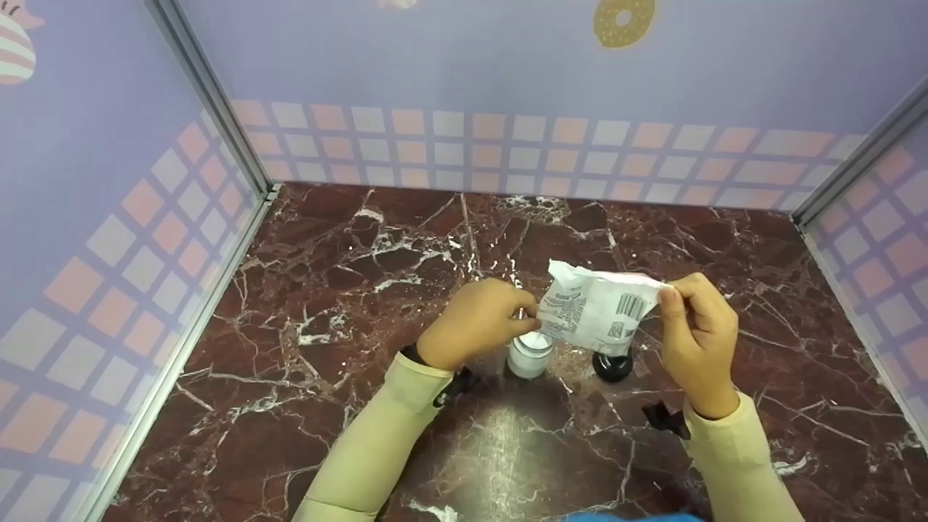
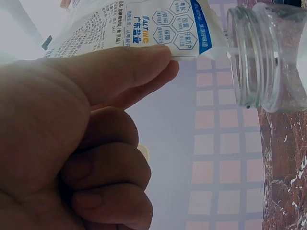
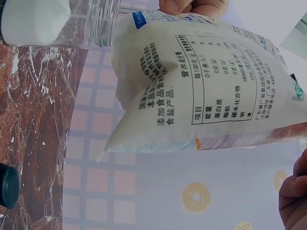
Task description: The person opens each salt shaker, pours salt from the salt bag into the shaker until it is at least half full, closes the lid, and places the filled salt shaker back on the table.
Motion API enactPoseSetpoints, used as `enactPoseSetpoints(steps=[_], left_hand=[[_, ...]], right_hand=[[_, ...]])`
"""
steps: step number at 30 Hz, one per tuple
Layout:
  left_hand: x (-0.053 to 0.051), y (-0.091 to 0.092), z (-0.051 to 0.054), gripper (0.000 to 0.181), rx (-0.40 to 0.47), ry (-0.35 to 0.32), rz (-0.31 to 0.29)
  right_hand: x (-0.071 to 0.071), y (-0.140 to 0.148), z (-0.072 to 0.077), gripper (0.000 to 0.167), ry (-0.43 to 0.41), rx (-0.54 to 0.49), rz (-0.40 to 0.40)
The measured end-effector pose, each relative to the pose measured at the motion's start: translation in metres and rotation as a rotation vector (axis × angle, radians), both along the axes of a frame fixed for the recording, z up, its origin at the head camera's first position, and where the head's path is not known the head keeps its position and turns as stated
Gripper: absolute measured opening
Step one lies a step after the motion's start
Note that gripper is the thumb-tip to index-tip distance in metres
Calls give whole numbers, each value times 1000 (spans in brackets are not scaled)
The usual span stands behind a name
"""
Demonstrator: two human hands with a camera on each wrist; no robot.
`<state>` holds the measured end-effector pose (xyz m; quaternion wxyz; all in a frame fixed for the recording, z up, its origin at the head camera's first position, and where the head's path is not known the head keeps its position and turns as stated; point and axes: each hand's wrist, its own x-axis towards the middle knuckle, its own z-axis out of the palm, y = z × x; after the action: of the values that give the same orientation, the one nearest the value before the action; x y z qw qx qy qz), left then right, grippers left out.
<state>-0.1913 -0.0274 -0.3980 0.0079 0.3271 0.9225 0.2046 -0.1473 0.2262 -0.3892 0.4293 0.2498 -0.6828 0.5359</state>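
A white bag of salt, printed with text and a barcode, is held tilted over a clear glass jar. My left hand pinches the bag between thumb and forefinger near its lower end, with the other fingers curled in the left wrist view. At the bag's upper right corner, my right hand pinches it with thumb and fingers. White salt fills the jar's lower part in the right wrist view. The bag's low end is just above the jar's open threaded mouth.
A round black lid lies on the dark red marbled table, right of the jar. White specks are scattered on the table behind the jar. Purple panels with checked borders stand at the back and both sides.
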Motion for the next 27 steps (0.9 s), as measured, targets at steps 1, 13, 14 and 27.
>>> enactPoseSetpoints(steps=[1, 13, 14, 27], left_hand=[[0, 0, 0, 17, 4, -1, -1], [-1, 0, -5, 14, 26, 3, 7], [-1, 0, -5, 14, 25, -1, 9], [-1, 1, -5, 14, 20, -33, 8]], right_hand=[[0, 0, 0, 43, 0, -2, 0], [-2, 0, -4, 46, 13, 30, 10], [-2, 0, -4, 46, 12, 34, 12], [-2, 2, -6, 44, 1, 47, 25]])
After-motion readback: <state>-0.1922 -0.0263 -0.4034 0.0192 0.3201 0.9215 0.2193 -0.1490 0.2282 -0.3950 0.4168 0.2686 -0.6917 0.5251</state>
